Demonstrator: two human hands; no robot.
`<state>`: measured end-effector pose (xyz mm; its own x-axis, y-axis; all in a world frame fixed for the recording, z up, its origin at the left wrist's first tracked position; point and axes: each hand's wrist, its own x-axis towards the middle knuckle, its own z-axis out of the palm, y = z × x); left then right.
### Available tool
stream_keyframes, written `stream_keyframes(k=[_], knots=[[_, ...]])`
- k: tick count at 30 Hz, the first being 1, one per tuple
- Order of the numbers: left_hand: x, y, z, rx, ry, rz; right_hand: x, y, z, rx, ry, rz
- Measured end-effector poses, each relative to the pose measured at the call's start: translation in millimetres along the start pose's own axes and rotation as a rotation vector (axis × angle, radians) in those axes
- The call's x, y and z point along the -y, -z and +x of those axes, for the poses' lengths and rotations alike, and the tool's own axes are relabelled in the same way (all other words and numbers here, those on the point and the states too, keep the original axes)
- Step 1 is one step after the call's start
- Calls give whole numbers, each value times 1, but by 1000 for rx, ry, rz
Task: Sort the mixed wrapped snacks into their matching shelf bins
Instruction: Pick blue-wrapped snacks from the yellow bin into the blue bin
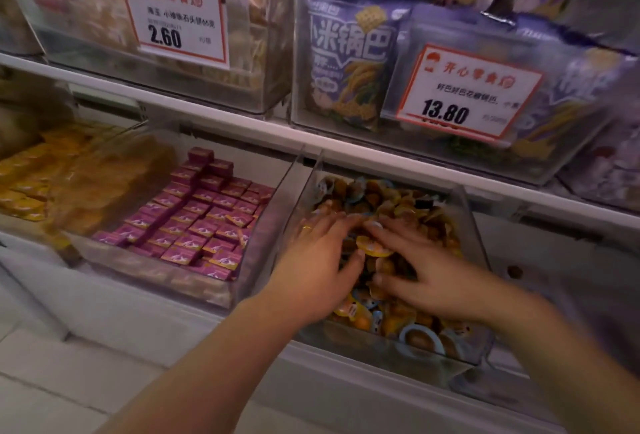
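Both hands are inside a clear plastic bin (465,212) on the lower shelf, filled with several round wrapped snacks in brown, orange and blue. My left hand (318,260) lies flat on the pile with fingers spread toward the right. My right hand (419,260) also lies palm down on the snacks, fingers pointing left. Between the two hands sits a yellow-orange round snack (374,246), touched by the fingertips; no grip on it shows. The view is motion-blurred.
Left of this bin is a clear bin of purple-pink square packets (204,215), then a bin of yellow-orange packets (45,174). On the shelf above stand purple snack bags (349,56) and price tags reading 2.60 (173,14) and 13.80 (467,90).
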<state>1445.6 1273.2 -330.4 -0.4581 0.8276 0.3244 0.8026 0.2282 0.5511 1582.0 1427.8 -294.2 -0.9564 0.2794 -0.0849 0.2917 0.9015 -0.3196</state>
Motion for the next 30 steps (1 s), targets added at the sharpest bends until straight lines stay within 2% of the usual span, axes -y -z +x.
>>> stream_keyframes(k=[2, 4, 9, 12, 16, 21, 23, 26, 28, 30], knots=[[3, -5, -1, 74, -29, 147, 0, -1, -16, -129, -60, 28], [4, -6, -1, 47, -23, 151, 4, -8, -27, -247, -93, -25], [4, -5, 0, -114, 7, 32, 10, -23, -37, -302, -107, -105], [4, -9, 3, -87, 53, 114, 11, -20, -32, -324, -152, -66], [8, -15, 8, -1, 7, 250, 13, -15, -21, -377, -235, -83], [13, -9, 14, 6, -17, 139, 10, -8, -10, -399, -346, -63], [11, -8, 14, -71, 2, 13, 10, -6, -9, -487, -337, 36], [5, -8, 21, -272, 128, -208, 9, 3, -12, -678, -327, 200], [2, -9, 28, -332, 116, -188, 6, 8, -17, -731, -290, 168], [-3, -14, 31, -250, 57, -105, 0, 12, -25, -691, -224, 24]])
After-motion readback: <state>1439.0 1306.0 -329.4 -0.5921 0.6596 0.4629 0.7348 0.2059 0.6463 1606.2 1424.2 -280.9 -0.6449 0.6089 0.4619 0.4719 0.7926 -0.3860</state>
